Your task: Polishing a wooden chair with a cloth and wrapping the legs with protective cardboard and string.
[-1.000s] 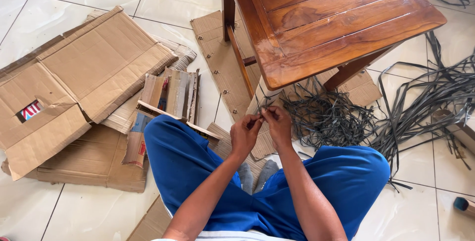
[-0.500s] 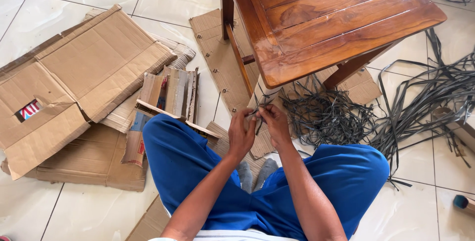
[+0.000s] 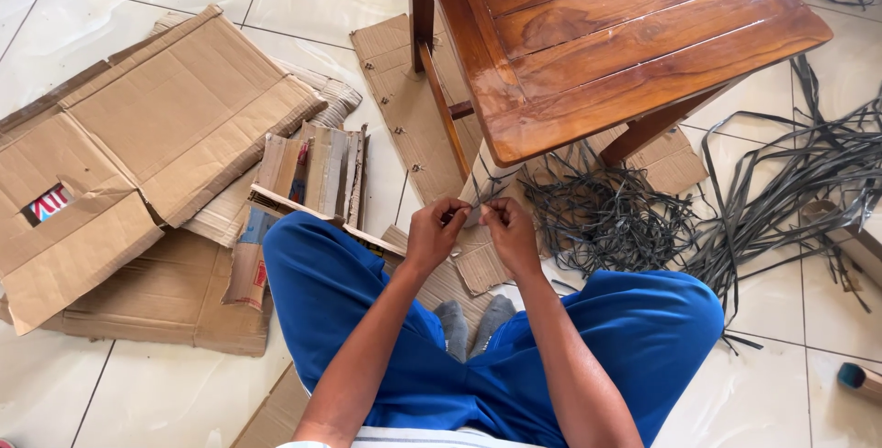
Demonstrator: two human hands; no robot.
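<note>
From the head view, the left hand (image 3: pixel 434 235) and right hand (image 3: pixel 511 232) meet, both pinching one small grey strip (image 3: pixel 469 215) between them, just below one wooden table (image 3: pixel 606 39), with one dark strap tangle (image 3: pixel 611 218) to their right and one flattened cardboard box (image 3: pixel 152 149) well left

cardboard (image 3: pixel 156 136) left (table (image 3: pixel 625 34) right)
</note>
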